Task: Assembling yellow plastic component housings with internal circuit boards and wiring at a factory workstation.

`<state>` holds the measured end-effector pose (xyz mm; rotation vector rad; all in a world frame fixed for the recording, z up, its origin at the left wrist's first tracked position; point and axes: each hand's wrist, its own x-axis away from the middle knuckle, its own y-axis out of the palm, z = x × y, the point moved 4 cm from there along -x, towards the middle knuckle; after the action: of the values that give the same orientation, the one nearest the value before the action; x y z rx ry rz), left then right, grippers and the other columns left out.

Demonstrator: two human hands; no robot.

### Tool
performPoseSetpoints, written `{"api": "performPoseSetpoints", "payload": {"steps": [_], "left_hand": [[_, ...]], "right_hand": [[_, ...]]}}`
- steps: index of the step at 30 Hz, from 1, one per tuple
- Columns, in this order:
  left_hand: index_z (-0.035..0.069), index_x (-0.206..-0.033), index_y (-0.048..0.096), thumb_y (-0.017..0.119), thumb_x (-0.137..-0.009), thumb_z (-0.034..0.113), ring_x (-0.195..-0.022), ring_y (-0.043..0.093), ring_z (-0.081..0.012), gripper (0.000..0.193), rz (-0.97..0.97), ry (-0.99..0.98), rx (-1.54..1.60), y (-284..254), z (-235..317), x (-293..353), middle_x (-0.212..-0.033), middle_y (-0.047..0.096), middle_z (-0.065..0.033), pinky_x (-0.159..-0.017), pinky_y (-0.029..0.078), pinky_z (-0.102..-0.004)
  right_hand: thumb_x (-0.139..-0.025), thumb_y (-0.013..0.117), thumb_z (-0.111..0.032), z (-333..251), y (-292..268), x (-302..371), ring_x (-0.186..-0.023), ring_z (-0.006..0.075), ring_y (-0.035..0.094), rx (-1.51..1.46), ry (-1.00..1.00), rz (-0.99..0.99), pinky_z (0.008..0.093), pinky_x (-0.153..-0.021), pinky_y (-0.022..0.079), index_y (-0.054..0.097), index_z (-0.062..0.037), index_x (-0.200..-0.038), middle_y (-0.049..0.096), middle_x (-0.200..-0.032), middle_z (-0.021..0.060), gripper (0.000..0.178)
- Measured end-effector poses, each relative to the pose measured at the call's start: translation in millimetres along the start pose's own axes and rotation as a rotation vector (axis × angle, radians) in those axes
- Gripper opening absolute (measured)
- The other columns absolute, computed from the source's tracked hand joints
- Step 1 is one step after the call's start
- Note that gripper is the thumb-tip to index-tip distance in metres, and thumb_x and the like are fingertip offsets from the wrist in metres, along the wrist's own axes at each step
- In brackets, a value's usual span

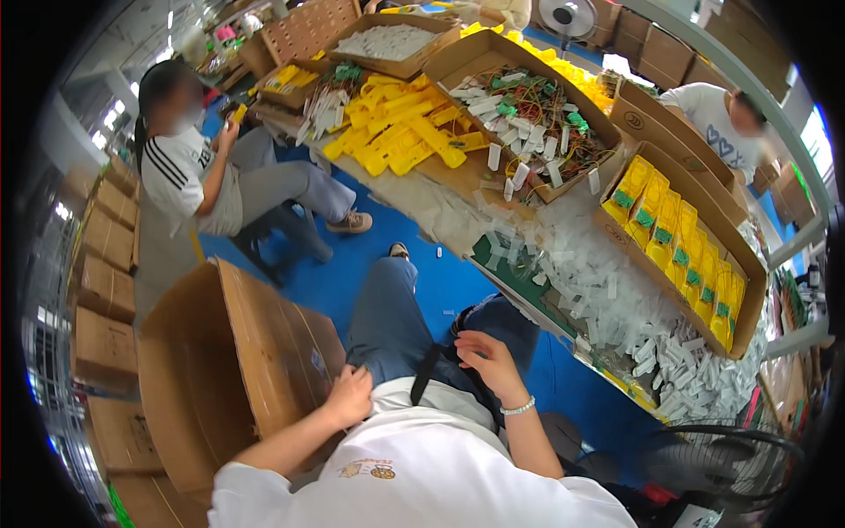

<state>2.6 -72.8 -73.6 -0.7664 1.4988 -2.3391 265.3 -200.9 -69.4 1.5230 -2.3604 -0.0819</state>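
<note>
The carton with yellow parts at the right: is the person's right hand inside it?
No, the right hand is over the lap, clearly apart from the carton.

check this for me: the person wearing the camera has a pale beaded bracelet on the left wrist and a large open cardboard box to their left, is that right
Not quite: the head view shows the pale beaded bracelet on the wrist of the right hand. The large open cardboard box is to their left.

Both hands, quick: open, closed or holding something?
Left hand: curled beside the jeans; whether it holds anything cannot be told.
Right hand: loosely open, nothing visible in it.
</note>
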Motion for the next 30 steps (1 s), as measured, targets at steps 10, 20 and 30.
{"api": "performPoseSetpoints", "payload": {"steps": [10, 20, 30], "left_hand": [[-0.003, -0.115, 0.06, 0.072, -0.07, 0.017, -0.118, 0.046, -0.0438, 0.051, 0.267, 0.237, 0.444, -5, -28, 42, -0.127, 0.053, -0.0212, -0.102, 0.037, -0.0453], [0.002, -0.093, 0.068, 0.074, -0.065, 0.01, -0.119, 0.045, -0.0406, 0.029, 0.324, 0.278, 0.384, -24, -7, 15, -0.115, 0.057, -0.016, -0.098, 0.039, -0.0467], [-0.003, -0.12, 0.052, 0.081, -0.063, 0.022, -0.141, 0.006, -0.0462, 0.069, -0.178, 0.456, 0.142, -58, -6, 16, -0.154, 0.009, -0.0213, -0.112, 0.024, -0.051]], "right_hand": [[-0.084, 0.066, -0.008, 24, 5, -1, -0.09, 0.0183, 0.063, 0.084, 0.037, 0.003, 0.0285, -0.071, 0.055, 0.058, 0.005, -0.118, 0.065, -0.106, 0.0162, 0.037], [-0.082, 0.066, -0.005, 28, -1, -1, -0.086, 0.0178, 0.064, 0.07, 0.041, 0.021, 0.0281, -0.07, 0.054, 0.059, 0.0056, -0.116, 0.065, -0.103, 0.0157, 0.036], [-0.085, 0.064, -0.005, 39, -10, 2, -0.092, 0.0189, 0.063, 0.063, 0.096, 0.024, 0.0294, -0.073, 0.055, 0.058, 0.0049, -0.116, 0.064, -0.105, 0.0156, 0.033]]}}
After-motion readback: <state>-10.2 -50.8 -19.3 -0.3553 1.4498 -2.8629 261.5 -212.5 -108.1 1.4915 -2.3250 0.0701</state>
